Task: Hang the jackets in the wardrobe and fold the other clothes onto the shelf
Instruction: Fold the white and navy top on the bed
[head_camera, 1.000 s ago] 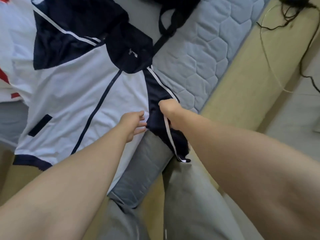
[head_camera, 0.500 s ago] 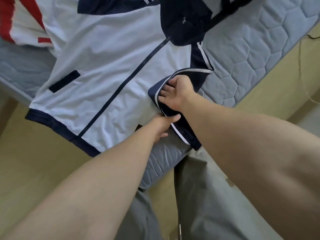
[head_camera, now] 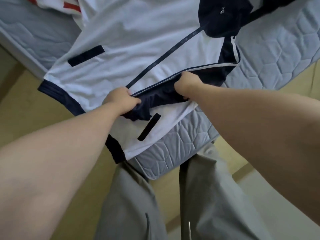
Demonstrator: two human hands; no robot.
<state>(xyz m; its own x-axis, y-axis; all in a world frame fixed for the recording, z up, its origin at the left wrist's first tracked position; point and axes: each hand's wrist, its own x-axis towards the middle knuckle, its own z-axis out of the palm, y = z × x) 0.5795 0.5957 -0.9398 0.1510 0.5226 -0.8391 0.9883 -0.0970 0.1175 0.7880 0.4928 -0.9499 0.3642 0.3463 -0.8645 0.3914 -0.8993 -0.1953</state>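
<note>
left hand [head_camera: 121,99]: your fingers are curled round the bunched cuff end of the navy sleeve [head_camera: 162,94], just beside the lower end of the zip line.
right hand [head_camera: 188,83]: your fingers are closed on the same sleeve further up. the tips are tucked into the cloth, so they do not show.
risk, left: the hem of the jacket [head_camera: 131,49] droops over the near-left edge of the mattress [head_camera: 173,153]. a tug towards you would likely drag the body off that edge.
risk, middle: the cloth looks thin and slick. a loose grip could let the sleeve slide out and fall open.
risk, right: the sleeve doubles back near the right edge of the mattress. raising one hand ahead of the other would probably twist that fold and crease the shoulder.
jacket place: flat, front up, across the near corner of the mattress, hem towards you.
jacket look: white body, navy zip line, navy hem band, two dark pocket welts, navy collar, navy sleeve with white piping. it looks zipped shut as far as shows.
far-left corner: a red-and-white garment [head_camera: 69,7] lies just beside the jacket. you cannot tell which is on top.
</note>
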